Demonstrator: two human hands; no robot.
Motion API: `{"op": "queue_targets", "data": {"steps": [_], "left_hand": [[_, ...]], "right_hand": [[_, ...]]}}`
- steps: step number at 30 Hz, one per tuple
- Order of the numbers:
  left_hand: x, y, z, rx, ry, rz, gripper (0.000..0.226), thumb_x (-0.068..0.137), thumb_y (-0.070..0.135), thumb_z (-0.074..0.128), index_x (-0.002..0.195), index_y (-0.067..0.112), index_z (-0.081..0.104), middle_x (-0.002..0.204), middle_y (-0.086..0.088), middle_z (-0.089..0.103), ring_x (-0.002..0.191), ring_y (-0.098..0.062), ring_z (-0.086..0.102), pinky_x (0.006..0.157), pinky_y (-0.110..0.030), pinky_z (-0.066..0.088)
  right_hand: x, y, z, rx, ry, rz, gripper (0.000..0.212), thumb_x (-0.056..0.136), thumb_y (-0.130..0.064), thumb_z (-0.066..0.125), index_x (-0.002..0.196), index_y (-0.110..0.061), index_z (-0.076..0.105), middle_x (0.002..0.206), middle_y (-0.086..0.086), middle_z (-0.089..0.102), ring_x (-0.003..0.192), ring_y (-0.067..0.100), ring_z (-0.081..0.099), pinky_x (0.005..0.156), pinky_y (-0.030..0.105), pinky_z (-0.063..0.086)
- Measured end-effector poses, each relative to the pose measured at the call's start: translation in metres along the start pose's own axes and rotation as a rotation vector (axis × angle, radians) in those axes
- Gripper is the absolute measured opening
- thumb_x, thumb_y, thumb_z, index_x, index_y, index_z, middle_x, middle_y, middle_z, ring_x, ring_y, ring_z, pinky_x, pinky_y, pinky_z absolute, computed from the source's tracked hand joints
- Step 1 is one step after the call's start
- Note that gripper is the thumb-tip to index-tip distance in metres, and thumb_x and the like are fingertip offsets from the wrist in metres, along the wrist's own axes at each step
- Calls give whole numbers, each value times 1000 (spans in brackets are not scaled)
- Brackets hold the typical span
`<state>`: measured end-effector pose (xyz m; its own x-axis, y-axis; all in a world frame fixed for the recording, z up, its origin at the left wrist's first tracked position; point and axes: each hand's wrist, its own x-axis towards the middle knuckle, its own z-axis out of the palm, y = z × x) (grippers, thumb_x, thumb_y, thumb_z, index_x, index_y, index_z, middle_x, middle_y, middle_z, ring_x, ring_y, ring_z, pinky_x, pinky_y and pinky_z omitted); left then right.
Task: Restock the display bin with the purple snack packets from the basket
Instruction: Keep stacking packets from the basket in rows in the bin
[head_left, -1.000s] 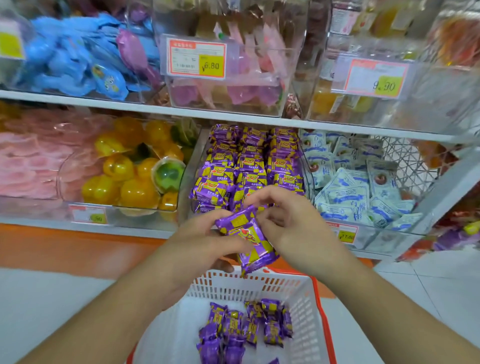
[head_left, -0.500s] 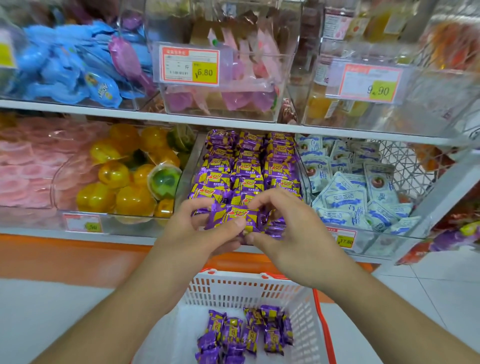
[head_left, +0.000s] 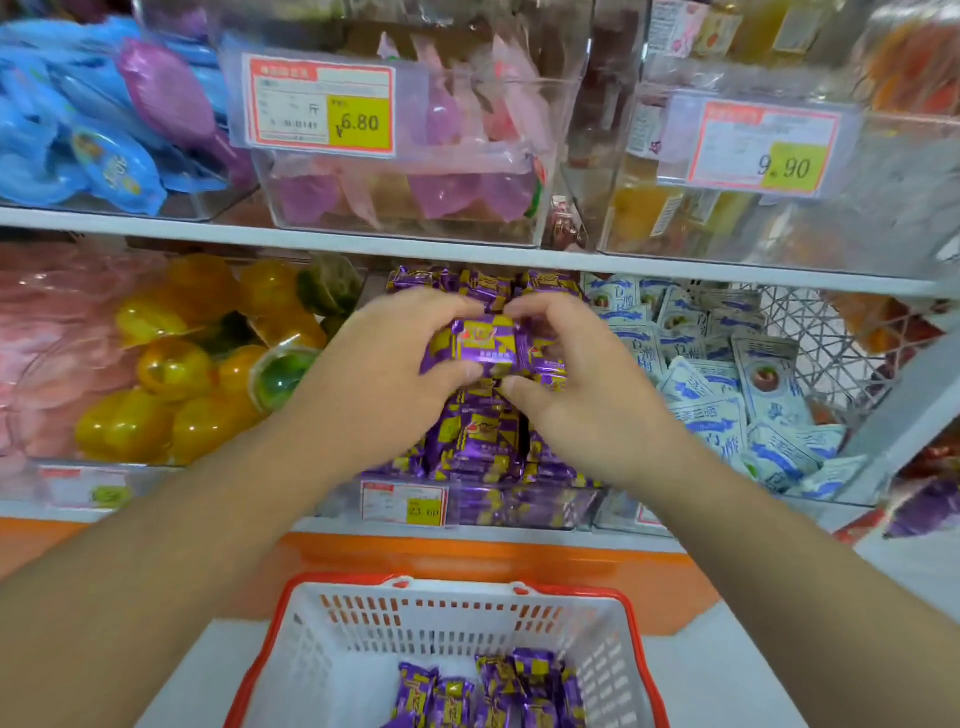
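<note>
A stack of purple-and-yellow snack packets is held over the clear display bin on the lower shelf. My left hand grips the stack's left side between thumb and fingers. My right hand grips its right side the same way. The bin beneath holds several rows of the same purple packets. Lower down, a white basket with a red rim holds several more purple packets.
Yellow and green jelly cups fill the bin to the left. Blue-and-white packets fill the bin to the right. The upper shelf hangs just above my hands, with clear bins and price tags.
Both hands have carried the purple packets up from above the basket and forward over the display bin. The view has moved closer to the shelf.
</note>
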<state>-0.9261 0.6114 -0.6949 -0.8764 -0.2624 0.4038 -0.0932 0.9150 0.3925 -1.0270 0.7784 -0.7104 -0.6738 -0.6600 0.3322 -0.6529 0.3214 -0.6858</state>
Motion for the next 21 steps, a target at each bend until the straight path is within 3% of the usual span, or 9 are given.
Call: {"op": "queue_targets", "data": {"steps": [2, 4, 5, 8, 11, 15, 18, 21], "left_hand": [[29, -11, 16, 76, 12, 1, 51, 92, 43, 70, 141, 35, 57, 128, 2, 68, 119, -25, 60, 104, -36, 44], [53, -20, 34, 111, 0, -33, 51, 93, 44, 69, 141, 35, 54, 130, -4, 69, 119, -32, 62, 101, -42, 49], [63, -23, 43, 107, -16, -54, 51, 93, 43, 68, 141, 36, 53, 133, -4, 67, 120, -33, 61, 100, -41, 49], [84, -30, 66, 70, -49, -120, 49, 95, 42, 67, 142, 40, 52, 141, -1, 59, 125, -28, 57, 101, -35, 46], [92, -36, 81, 102, -38, -107, 49, 93, 41, 71, 141, 39, 56, 140, -4, 59, 130, -26, 51, 107, -31, 40], [84, -36, 83, 179, -24, -42, 53, 94, 35, 70, 145, 32, 55, 145, -5, 57, 136, -31, 45, 114, -41, 38], [73, -29, 78, 229, -22, 99, 49, 94, 23, 66, 142, 22, 58, 147, -2, 55, 134, -31, 48, 111, -46, 43], [61, -18, 78, 223, -97, 138, 44, 99, 31, 54, 141, 19, 57, 148, 1, 53, 136, -26, 48, 108, -47, 46]], "right_hand": [[21, 11, -6, -179, -33, 42, 42, 89, -17, 70, 128, -18, 54, 118, -1, 51, 115, 19, 51, 90, 24, 37], [35, 21, -10, -321, -51, 104, 32, 96, -16, 64, 126, -15, 52, 111, 0, 45, 105, 22, 46, 78, 24, 29], [40, 26, -12, -376, -64, 134, 36, 98, -18, 62, 132, -14, 50, 116, 4, 45, 107, 25, 46, 81, 25, 31], [49, 39, -11, -465, -80, 119, 58, 99, -22, 58, 153, -19, 38, 148, 8, 46, 137, 35, 42, 111, 39, 39], [49, 51, -7, -497, -105, 135, 54, 100, -20, 54, 152, -18, 41, 149, 8, 49, 136, 38, 44, 111, 44, 40], [44, 57, -10, -522, -117, 119, 50, 99, -15, 54, 149, -15, 47, 147, 9, 52, 135, 35, 45, 116, 41, 34], [43, 59, -9, -541, -125, 104, 52, 102, -21, 53, 152, -17, 42, 153, 5, 48, 138, 32, 43, 118, 42, 30], [43, 61, -7, -563, -108, 86, 50, 102, -28, 52, 150, -19, 43, 152, 3, 49, 138, 31, 44, 117, 44, 30]]}}
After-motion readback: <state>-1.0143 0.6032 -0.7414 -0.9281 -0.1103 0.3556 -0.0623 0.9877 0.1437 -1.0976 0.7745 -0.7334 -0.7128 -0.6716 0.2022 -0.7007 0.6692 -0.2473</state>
